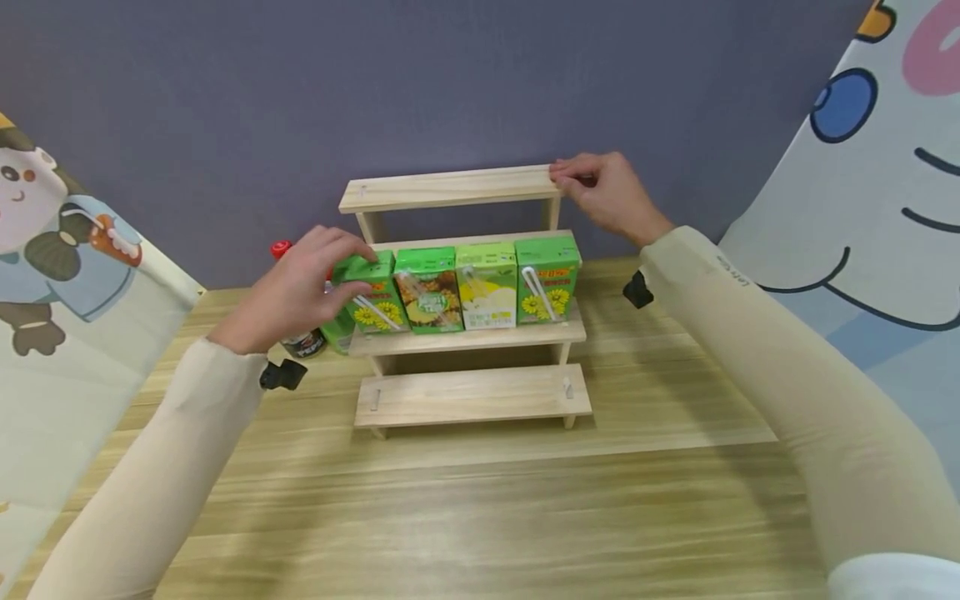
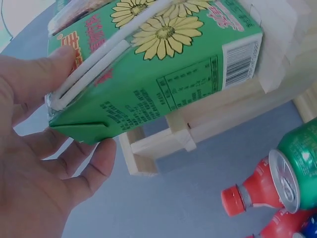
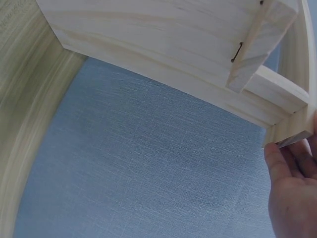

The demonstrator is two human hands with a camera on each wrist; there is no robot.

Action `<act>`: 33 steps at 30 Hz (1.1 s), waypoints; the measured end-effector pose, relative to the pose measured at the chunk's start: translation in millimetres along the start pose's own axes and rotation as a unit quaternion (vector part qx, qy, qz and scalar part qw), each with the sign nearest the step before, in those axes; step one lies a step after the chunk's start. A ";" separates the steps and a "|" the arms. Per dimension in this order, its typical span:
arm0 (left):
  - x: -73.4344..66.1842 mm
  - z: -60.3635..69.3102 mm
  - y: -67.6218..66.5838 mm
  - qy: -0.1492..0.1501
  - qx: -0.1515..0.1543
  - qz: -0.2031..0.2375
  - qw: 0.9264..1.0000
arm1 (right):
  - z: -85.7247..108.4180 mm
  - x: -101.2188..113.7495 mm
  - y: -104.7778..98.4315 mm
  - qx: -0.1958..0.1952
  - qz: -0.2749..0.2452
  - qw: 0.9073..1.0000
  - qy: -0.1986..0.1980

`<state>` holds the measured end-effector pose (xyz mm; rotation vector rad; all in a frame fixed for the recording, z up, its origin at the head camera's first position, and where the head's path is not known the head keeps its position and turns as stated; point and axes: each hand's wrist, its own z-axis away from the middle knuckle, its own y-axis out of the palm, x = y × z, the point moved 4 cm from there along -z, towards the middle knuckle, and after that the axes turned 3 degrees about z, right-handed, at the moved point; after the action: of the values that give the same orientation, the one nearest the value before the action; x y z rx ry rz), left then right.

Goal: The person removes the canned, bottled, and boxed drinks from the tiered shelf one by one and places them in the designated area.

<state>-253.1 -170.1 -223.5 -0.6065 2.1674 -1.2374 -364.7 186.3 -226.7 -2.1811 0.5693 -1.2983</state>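
Observation:
A wooden tiered rack (image 1: 472,396) stands against the back wall, with a row of juice boxes on its middle tier. My left hand (image 1: 288,292) holds the leftmost green box (image 1: 378,310); in the left wrist view the thumb lies on the front of that green box (image 2: 188,64) and fingertips touch its top end. To its right are a pineapple box (image 1: 429,296), a pale green pear box (image 1: 487,292) and another yellow-flower box (image 1: 551,292). My right hand (image 1: 618,200) pinches the right end of the top shelf (image 1: 450,187), and the right wrist view shows this hand (image 3: 294,193) at the corner.
Left of the rack, partly behind my left hand, are a red-capped bottle (image 1: 281,248), a dark container (image 1: 303,344) and a green can (image 2: 302,158). The wood-grain table (image 1: 465,517) lies in front. Cartoon-printed panels (image 1: 82,242) flank both sides, and a grey-blue wall stands behind.

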 end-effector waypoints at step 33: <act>58.3 111.2 26.5 -0.099 0.007 -0.031 0.995 | 4.0 -6.2 -3.9 0.005 0.003 1.000 -0.008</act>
<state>-224.7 -263.2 -307.1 -0.7633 1.9877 -1.1710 -363.6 193.9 -229.9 -2.1788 0.5624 -1.2760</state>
